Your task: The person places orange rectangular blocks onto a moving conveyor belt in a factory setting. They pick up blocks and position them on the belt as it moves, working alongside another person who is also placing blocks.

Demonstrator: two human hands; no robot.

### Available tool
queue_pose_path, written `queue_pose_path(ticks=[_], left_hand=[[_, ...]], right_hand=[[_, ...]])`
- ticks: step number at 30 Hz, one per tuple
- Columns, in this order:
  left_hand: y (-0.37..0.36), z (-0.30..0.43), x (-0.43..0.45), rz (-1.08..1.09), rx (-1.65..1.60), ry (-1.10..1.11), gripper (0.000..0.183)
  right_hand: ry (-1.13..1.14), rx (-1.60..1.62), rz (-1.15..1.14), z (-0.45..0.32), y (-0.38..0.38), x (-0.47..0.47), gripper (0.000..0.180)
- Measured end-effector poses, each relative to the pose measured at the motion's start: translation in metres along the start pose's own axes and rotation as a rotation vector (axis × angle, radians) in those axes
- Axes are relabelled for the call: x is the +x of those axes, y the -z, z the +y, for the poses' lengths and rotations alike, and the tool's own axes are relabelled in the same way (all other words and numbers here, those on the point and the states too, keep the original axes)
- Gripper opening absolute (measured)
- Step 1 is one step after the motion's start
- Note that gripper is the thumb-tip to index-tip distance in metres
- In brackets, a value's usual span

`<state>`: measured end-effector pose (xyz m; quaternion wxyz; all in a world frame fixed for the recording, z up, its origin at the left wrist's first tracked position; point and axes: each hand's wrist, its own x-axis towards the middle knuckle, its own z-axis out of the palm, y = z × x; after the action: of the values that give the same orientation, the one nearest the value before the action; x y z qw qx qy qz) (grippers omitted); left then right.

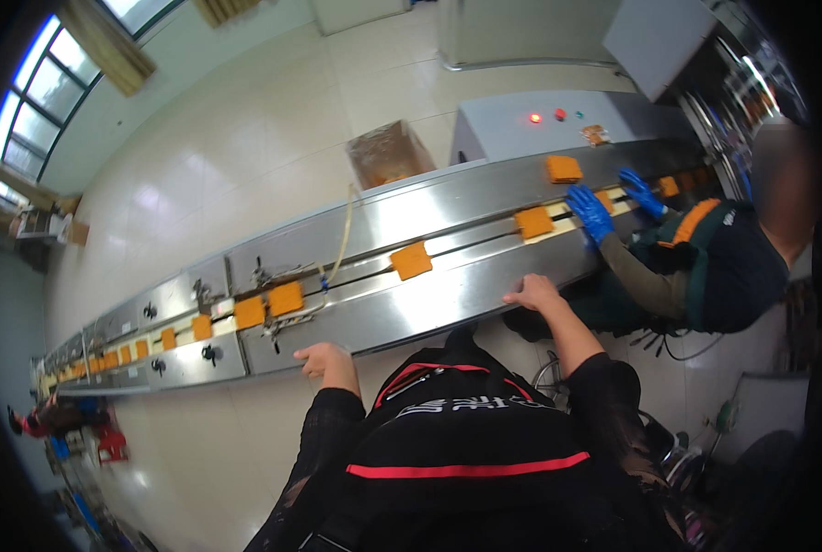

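Note:
My left hand (325,361) rests on the near edge of a long stainless steel conveyor table (445,293), thumb on top. Farther right, my right hand (535,293) lies on the same edge, its thumb also on the metal. Neither hand touches the flat orange squares on the belt. One orange square (411,260) lies on the belt between and beyond my hands; another orange square (534,223) is beyond my right hand. Two more, including an orange square (286,298), sit close together beyond my left hand. Smaller-looking ones line the belt to the far left.
A co-worker in blue gloves (590,212) reaches over the belt at right, near an orange stack (563,169). Behind the table stand a cardboard box (389,153) and a grey control cabinet (514,131). Metal guide brackets and a thin hose (346,238) sit along the belt. Another person is far left.

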<state>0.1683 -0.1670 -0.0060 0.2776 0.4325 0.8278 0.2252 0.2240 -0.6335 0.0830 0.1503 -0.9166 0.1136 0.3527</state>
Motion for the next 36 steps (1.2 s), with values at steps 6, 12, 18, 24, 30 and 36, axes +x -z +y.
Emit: queue_pose_path(ticks=[6,12,18,24,30,36], left_hand=[[0.010,0.005,-0.010,-0.037,0.007,0.014,0.067],[0.012,0.006,-0.011,-0.006,0.010,-0.021,0.065],[0.002,0.001,-0.006,0.027,0.001,-0.031,0.064],[-0.002,0.000,-0.004,0.052,-0.003,-0.035,0.063],[0.000,0.002,-0.006,0.049,0.004,-0.036,0.064],[-0.002,-0.002,-0.001,0.038,-0.013,-0.039,0.064]], right_hand=[[0.014,0.021,0.049,-0.001,0.000,-0.001,0.051],[0.043,0.033,0.064,0.003,-0.005,0.006,0.048],[0.061,0.042,0.085,0.007,-0.009,0.010,0.046],[0.062,0.018,0.108,0.005,-0.008,0.010,0.046],[0.081,0.026,0.095,0.007,-0.009,0.012,0.046],[0.049,0.025,0.088,0.002,-0.006,0.011,0.049]])
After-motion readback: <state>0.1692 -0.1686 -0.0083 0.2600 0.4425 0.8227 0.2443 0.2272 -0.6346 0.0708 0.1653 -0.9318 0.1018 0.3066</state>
